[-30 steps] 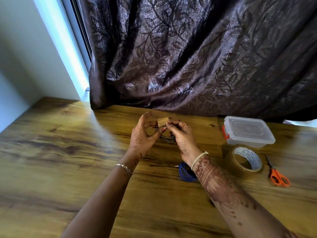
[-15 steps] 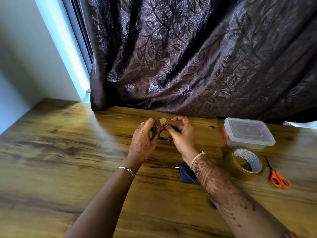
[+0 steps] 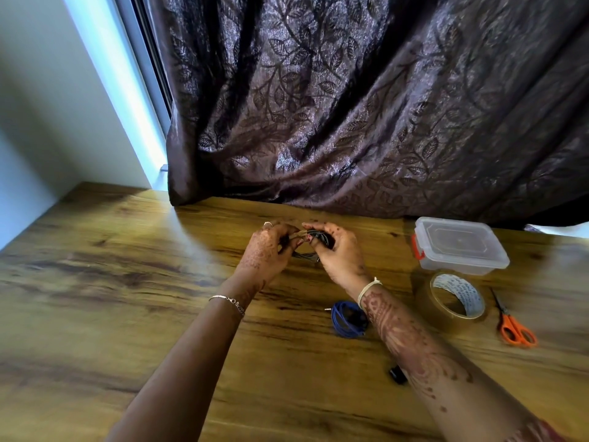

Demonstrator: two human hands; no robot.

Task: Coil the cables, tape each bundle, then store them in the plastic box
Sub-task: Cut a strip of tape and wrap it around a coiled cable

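The dark cable (image 3: 306,255) is mostly hidden between the two hands, near the middle of the back edge of the table (image 3: 127,282). Only a few of its loops show. The left hand (image 3: 266,253) curls its fingers round one side of it. The right hand (image 3: 339,255) grips the other side. The fingertips are blurry, and I cannot tell if the cable touches the table.

The blue cable (image 3: 345,319) lies coiled nearer the front, and part of it is hidden behind the right wrist. A small black thing (image 3: 397,375) peeks out from under the right arm (image 3: 430,362). Too little of it shows to say what it is.

The box (image 3: 459,250) sits by the back edge, over to the right. Its lid (image 3: 459,237) is on, and the plastic is cloudy, so the inside cannot be seen. The tape roll (image 3: 446,317) lies just in front of the box. The scissors (image 3: 513,328) lie to the right of the roll.

The curtain (image 3: 350,106) hangs down over the back edge and is cut off at the top. Both arms are cut off at the bottom.

Counting: two hands, two cables, one box, one tape roll, one pair of scissors, one black thing, one curtain.
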